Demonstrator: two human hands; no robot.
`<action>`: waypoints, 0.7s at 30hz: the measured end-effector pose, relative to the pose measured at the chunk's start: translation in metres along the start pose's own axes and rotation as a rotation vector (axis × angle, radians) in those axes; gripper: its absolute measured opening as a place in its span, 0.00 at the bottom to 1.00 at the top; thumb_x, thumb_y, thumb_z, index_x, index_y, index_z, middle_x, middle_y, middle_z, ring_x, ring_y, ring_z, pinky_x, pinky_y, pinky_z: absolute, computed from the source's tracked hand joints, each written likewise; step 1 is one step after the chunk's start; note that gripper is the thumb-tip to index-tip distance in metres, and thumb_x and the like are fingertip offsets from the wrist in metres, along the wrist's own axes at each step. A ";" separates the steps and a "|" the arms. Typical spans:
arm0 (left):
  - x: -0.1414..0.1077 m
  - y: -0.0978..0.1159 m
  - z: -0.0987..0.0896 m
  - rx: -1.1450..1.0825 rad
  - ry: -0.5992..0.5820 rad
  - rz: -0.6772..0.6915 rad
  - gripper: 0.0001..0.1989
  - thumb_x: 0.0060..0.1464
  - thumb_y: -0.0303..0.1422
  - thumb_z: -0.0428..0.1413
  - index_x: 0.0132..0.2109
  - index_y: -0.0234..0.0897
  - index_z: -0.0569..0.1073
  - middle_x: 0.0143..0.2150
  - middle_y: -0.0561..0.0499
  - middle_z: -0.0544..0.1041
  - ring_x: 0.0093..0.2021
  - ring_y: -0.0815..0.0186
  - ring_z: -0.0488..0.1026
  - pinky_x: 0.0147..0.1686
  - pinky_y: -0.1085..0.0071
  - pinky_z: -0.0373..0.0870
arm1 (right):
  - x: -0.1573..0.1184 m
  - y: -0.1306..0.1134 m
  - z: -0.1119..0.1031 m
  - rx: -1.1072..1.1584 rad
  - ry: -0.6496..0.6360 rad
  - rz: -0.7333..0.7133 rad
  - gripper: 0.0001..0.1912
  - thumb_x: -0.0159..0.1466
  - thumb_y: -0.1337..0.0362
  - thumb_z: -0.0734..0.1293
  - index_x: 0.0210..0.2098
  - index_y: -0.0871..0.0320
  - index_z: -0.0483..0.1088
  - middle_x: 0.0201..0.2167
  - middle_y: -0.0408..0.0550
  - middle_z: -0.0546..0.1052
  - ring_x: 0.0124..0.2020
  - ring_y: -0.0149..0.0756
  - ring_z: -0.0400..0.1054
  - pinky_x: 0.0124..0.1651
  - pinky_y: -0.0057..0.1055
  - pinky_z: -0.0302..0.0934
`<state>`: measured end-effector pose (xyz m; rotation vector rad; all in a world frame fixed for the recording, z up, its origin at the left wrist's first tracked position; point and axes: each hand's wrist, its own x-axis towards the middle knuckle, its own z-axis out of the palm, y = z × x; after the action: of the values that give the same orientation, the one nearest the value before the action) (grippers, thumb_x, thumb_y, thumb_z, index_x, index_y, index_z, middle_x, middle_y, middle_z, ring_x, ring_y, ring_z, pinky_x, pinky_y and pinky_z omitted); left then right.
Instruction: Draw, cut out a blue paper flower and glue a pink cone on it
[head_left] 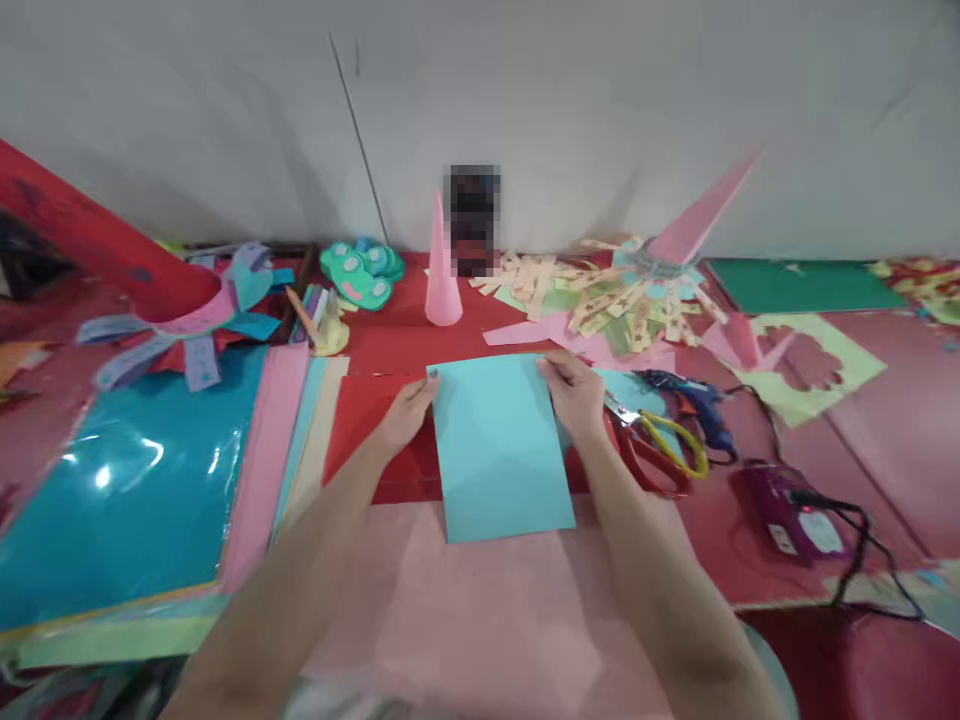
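A light blue sheet of paper (pixel 502 450) is held up in front of me, its lower edge toward my body. My left hand (pixel 409 412) pinches its upper left corner, and my right hand (pixel 576 393) grips the upper right corner. Under and behind it lies a red sheet (pixel 356 430), partly covered. Close to my right hand are scissors (pixel 671 440) with yellow and red handles, lying on another piece of light blue paper (pixel 637 395). Past the sheet, a pink paper cone (pixel 444 290) stands upright on the red table.
Right of the scissors are a blue glue gun (pixel 705 415) and a purple power box (pixel 795 515) with black cables. Coloured sheets (pixel 142 480) and a large red cone (pixel 112 245) occupy the left. Paper strips (pixel 532 280) and a decorated pink cone (pixel 694 220) sit near the wall.
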<state>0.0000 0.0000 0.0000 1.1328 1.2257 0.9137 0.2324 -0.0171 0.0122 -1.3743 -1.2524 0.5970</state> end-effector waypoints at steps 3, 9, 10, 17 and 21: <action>0.002 -0.002 0.000 -0.020 0.009 0.001 0.31 0.36 0.60 0.56 0.31 0.35 0.76 0.34 0.47 0.79 0.46 0.53 0.72 0.49 0.59 0.67 | -0.002 -0.003 0.002 -0.002 -0.010 0.005 0.13 0.54 0.56 0.66 0.26 0.60 0.73 0.21 0.43 0.73 0.23 0.31 0.64 0.31 0.28 0.61; -0.002 0.005 -0.001 0.079 -0.106 0.006 0.27 0.41 0.56 0.56 0.32 0.35 0.73 0.32 0.48 0.77 0.40 0.59 0.72 0.41 0.64 0.69 | -0.001 0.001 0.001 -0.020 0.059 0.035 0.14 0.56 0.55 0.65 0.28 0.60 0.73 0.21 0.42 0.71 0.22 0.29 0.61 0.28 0.27 0.58; -0.003 0.008 -0.002 0.142 -0.160 0.011 0.25 0.42 0.56 0.56 0.30 0.35 0.71 0.29 0.50 0.75 0.36 0.61 0.71 0.38 0.66 0.68 | 0.000 0.001 0.000 -0.037 0.087 0.028 0.14 0.56 0.55 0.65 0.28 0.60 0.73 0.20 0.41 0.70 0.22 0.28 0.60 0.27 0.27 0.57; -0.007 0.022 -0.002 0.398 -0.206 0.047 0.26 0.48 0.55 0.50 0.21 0.38 0.60 0.19 0.55 0.61 0.24 0.69 0.61 0.25 0.72 0.57 | 0.000 0.001 -0.002 -0.098 0.141 0.004 0.15 0.57 0.53 0.64 0.28 0.60 0.72 0.17 0.38 0.63 0.20 0.26 0.54 0.26 0.26 0.54; -0.009 0.024 0.000 0.372 -0.305 0.031 0.18 0.47 0.49 0.56 0.29 0.37 0.69 0.28 0.52 0.71 0.32 0.65 0.69 0.30 0.71 0.63 | -0.001 0.002 -0.003 -0.125 0.214 0.010 0.16 0.58 0.52 0.64 0.29 0.60 0.72 0.18 0.39 0.65 0.20 0.27 0.55 0.26 0.26 0.54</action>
<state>-0.0003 -0.0033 0.0251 1.5279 1.1520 0.5178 0.2353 -0.0184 0.0108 -1.5071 -1.1258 0.3721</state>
